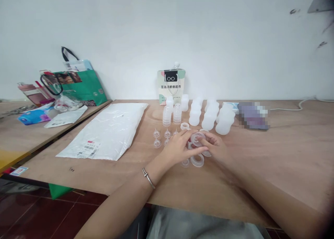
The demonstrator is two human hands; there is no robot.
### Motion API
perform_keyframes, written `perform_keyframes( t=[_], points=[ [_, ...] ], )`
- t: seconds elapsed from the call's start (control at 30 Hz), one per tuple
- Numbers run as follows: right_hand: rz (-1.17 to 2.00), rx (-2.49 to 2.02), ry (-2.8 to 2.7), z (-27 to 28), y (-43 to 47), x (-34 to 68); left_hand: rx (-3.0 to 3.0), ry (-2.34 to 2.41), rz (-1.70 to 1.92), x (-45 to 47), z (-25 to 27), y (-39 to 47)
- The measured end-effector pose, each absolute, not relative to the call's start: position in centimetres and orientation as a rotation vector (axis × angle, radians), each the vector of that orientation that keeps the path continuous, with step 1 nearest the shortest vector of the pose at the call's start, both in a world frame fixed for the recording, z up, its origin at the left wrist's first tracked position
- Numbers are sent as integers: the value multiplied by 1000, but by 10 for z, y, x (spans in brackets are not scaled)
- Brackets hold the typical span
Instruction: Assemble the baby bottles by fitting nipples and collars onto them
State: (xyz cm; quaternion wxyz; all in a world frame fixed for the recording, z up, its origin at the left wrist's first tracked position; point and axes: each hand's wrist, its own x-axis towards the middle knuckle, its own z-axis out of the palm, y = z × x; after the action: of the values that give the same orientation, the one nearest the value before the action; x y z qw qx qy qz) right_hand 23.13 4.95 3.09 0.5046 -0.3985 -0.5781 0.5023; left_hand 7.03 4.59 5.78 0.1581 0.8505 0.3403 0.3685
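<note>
My left hand [180,145] and my right hand [216,146] meet over the table, their fingers closed around a clear round bottle collar [196,137]. The right thumb presses at its middle; whether a teat sits inside it I cannot tell. Beneath and beside the hands lie more clear rings, among them a ring [197,160] at the front and a ring [185,126] behind. Left of the hands stand several small clear teats [156,143], partly hidden by my left hand. Behind these are clear ridged bottles [166,115] and rows of frosted white bottles [209,118].
A white plastic mailing bag [104,131] lies to the left. Against the wall stands a paper bag [169,92] with a bottle behind its top. A blurred-out item [253,115] and white cable [289,109] are at right. A green bag [90,87] stands on the left table.
</note>
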Motion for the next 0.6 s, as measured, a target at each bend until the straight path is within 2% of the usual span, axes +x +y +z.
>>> perform_keyframes(
  t=[0.33, 0.4, 0.5, 0.6],
  points=[
    [943, -1033, -1549, 27, 44, 233, 2233, 1143, 1148, 74, 49, 52],
    [731, -1078, -1499, 31, 51, 246, 2061, 1140, 1207, 72, 46, 56],
    [206, -1218, -1198, 30, 74, 277, 1778, 1033, 1215, 69, 43, 63],
    [-41, -1424, -1070, 17, 104, 309, 1607, 954, 1191, 68, 45, 67]
  ],
)
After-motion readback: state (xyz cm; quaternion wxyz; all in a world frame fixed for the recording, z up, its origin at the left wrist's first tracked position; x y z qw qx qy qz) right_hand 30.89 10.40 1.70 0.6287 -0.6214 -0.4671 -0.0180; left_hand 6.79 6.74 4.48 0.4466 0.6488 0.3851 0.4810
